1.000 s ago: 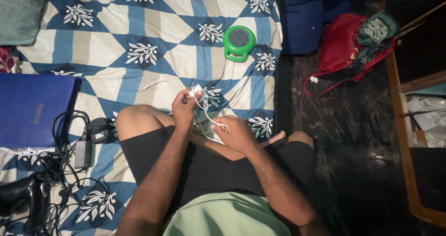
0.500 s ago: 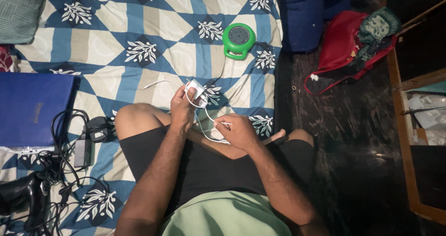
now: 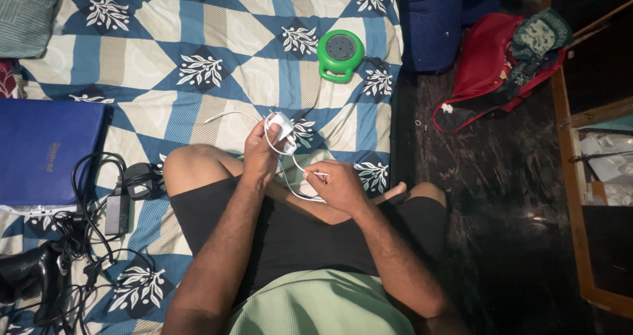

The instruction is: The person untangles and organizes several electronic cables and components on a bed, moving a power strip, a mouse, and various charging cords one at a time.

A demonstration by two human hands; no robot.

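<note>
Here my left hand (image 3: 262,152) grips the small white plastic charger block (image 3: 282,126), while my right hand (image 3: 337,184) pinches its thin white cable (image 3: 295,170). Even loops, I judge, keep it from kinking.

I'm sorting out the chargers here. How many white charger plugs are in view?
1. The white charger plug is gripped in the left hand, above the knee; its white cable runs to the right hand. Others may hide in the black cable tangle.

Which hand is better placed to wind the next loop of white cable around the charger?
Probably the right hand: it pinches the cable below the charger and can move freely. The left hand is busy gripping the charger, so it mainly steadies it.
</note>
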